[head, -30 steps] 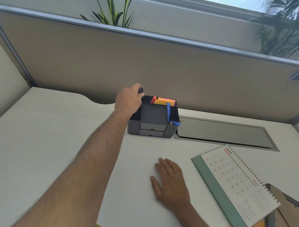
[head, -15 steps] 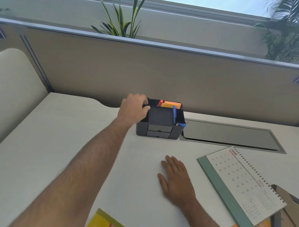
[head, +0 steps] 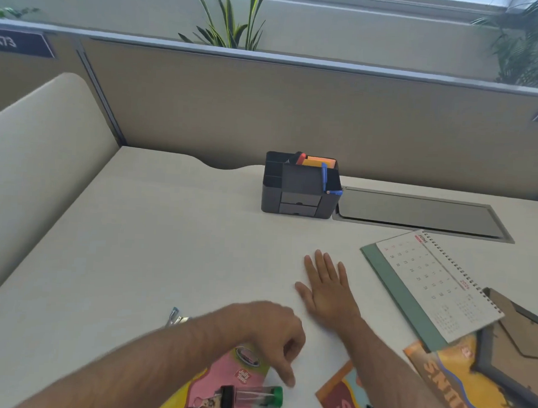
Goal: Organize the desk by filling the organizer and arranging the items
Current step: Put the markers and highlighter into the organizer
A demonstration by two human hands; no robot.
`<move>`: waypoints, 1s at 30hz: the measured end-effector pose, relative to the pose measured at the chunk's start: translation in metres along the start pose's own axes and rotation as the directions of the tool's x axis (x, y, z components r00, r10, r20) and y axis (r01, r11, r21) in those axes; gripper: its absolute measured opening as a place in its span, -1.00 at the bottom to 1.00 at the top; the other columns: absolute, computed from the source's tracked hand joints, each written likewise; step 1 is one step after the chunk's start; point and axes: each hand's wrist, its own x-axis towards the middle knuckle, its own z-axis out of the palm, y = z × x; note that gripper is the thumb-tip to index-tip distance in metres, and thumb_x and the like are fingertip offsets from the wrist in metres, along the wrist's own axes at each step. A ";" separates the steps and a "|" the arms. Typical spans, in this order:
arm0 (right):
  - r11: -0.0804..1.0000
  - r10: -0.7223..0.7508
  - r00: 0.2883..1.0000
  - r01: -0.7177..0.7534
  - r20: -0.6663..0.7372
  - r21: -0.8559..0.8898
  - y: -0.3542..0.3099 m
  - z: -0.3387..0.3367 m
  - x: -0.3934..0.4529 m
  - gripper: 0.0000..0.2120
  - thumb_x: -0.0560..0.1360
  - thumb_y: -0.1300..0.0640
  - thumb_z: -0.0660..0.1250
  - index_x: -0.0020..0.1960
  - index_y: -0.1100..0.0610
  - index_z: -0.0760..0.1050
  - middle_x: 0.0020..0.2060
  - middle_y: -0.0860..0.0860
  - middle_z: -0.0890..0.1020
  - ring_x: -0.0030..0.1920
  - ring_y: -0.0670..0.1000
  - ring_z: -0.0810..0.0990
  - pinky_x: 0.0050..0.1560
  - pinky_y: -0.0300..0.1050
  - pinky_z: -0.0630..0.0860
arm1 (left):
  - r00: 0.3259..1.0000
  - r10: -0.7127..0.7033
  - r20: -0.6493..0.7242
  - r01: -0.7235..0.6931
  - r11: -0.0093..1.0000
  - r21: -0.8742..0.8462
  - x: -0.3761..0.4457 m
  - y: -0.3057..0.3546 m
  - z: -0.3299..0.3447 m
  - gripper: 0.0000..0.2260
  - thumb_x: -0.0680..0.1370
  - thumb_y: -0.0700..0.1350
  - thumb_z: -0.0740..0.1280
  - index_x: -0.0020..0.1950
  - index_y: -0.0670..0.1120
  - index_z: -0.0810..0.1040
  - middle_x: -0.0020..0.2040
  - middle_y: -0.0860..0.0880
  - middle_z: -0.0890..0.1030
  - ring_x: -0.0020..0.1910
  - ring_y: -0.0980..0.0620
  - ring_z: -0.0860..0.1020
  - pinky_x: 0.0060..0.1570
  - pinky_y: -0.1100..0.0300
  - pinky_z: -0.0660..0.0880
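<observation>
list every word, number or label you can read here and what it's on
"473" on the blue sign on the partition.
"JUNE" on the desk calendar; its year and dates are too blurred to read.
"Jelly Time" on the pink packet.
"RUINS", upside down, on the orange booklet.
The red booklet shows only part of a word.

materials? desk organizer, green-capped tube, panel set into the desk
Desk organizer: looks like matte dark grey moulded plastic, with even dull faces and crisp compartment walls. Green-capped tube: clear body you can see through, probably plastic, could be glass; cap opaque and glossy. Panel: smooth grey with a soft sheen, likely metal or coated plastic.
</observation>
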 end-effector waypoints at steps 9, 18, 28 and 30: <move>1.000 0.025 0.999 -0.025 0.026 -0.018 -0.004 -0.002 -0.012 -0.30 0.54 -0.30 -0.33 0.59 0.01 -0.23 0.58 0.04 -0.20 0.57 0.04 -0.26 0.54 0.13 -0.25 | 0.991 -0.078 0.110 0.078 0.997 0.003 -0.003 0.011 0.026 -0.65 0.40 0.26 0.46 -0.16 -0.02 0.58 -0.25 0.06 0.60 -0.25 0.08 0.54 -0.21 0.09 0.54; 1.000 0.021 1.000 -0.021 0.019 -0.013 -0.001 0.003 -0.010 -0.26 0.49 -0.32 -0.39 0.59 0.00 -0.23 0.58 0.03 -0.20 0.56 0.03 -0.27 0.53 0.14 -0.25 | 0.990 -0.099 -0.096 0.094 0.994 -0.051 -0.003 -0.003 0.016 -0.83 0.41 0.06 0.46 -0.21 -0.03 0.63 -0.27 0.10 0.65 -0.27 0.11 0.57 -0.17 0.07 0.59; 0.461 0.205 0.978 -0.060 -0.041 0.886 -0.001 -0.029 -0.014 -0.52 0.44 -0.07 0.24 0.34 0.01 0.46 0.27 -0.08 0.57 0.34 -0.03 0.47 0.42 0.02 0.30 | 0.711 -0.467 -0.526 0.187 0.846 -0.498 -0.001 -0.041 -0.025 -0.86 0.34 0.03 0.50 -0.18 0.01 0.70 -0.26 0.13 0.67 -0.25 0.20 0.61 -0.19 0.17 0.62; 0.343 0.135 0.990 -0.021 -0.027 0.939 -0.010 -0.040 -0.011 -0.44 0.33 -0.02 0.39 0.32 0.03 0.47 0.12 0.01 0.66 0.17 -0.01 0.60 0.18 -0.05 0.53 | 0.596 -0.537 -0.597 0.167 0.810 -0.562 0.002 -0.048 -0.034 -0.86 0.37 0.02 0.50 -0.15 0.00 0.71 -0.23 0.12 0.68 -0.22 0.17 0.62 -0.16 0.19 0.61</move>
